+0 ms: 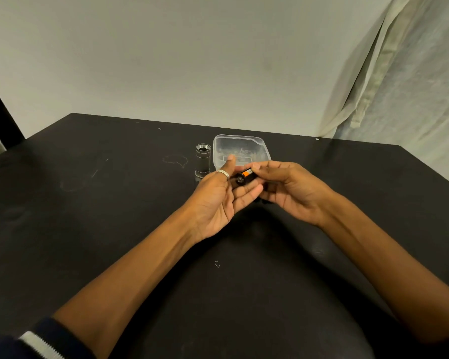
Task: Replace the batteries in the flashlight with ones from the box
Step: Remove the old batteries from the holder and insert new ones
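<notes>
The right hand (288,187) pinches the battery holder (244,177), its length pointing toward the open left hand (218,200) cupped beneath; flashlight tube (203,160) and box (240,151) stand just beyond the fingertips.

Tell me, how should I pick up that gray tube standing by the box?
Grip the tube around its smooth middle, coming from the left or from above. It stands upright with its threaded open end on top, and the box sits close on its right, so that side looks cramped.
</notes>
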